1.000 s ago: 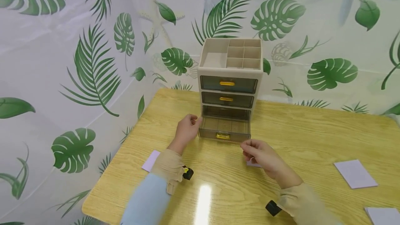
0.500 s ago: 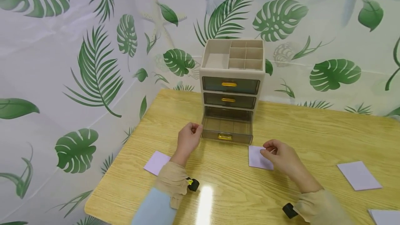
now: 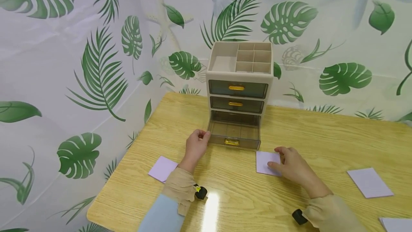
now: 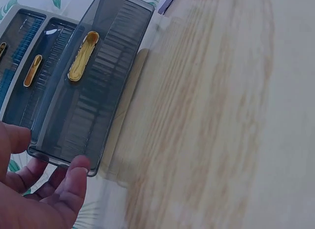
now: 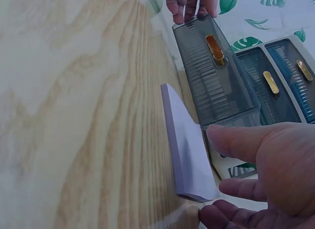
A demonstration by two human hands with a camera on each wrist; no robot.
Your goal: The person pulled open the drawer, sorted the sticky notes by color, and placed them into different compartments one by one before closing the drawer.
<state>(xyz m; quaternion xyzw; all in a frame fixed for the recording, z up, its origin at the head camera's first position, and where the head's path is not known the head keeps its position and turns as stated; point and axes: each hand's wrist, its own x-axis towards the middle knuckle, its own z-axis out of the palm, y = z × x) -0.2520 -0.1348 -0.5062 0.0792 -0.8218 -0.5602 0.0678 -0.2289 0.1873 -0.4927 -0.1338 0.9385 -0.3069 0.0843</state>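
A beige storage cabinet point(image 3: 239, 73) stands at the back of the table, its bottom drawer point(image 3: 234, 142) pulled out. My left hand point(image 3: 195, 148) holds the left end of this smoky clear drawer, thumb and fingers against its corner in the left wrist view. To the drawer's right, my right hand point(image 3: 294, 167) hovers around a pad of lilac paper point(image 3: 264, 163) lying flat on the wood. Its thumb reaches over the pad in the head view, and its fingers are spread. In the right wrist view, a gap shows between the fingers and the pad point(image 5: 187, 150).
A second lilac pad point(image 3: 162, 168) lies by my left forearm. Two more lilac pads, one at the right point(image 3: 370, 182) and one at the lower right corner point(image 3: 396, 225), rest on the wooden table point(image 3: 238, 203). Two closed drawers and open top compartments form the cabinet's upper part.
My right hand has moved rightward from the drawer's front right corner, uncovering the lilac pad, and its fingers have spread. My left hand has slid slightly nearer along the drawer's side.
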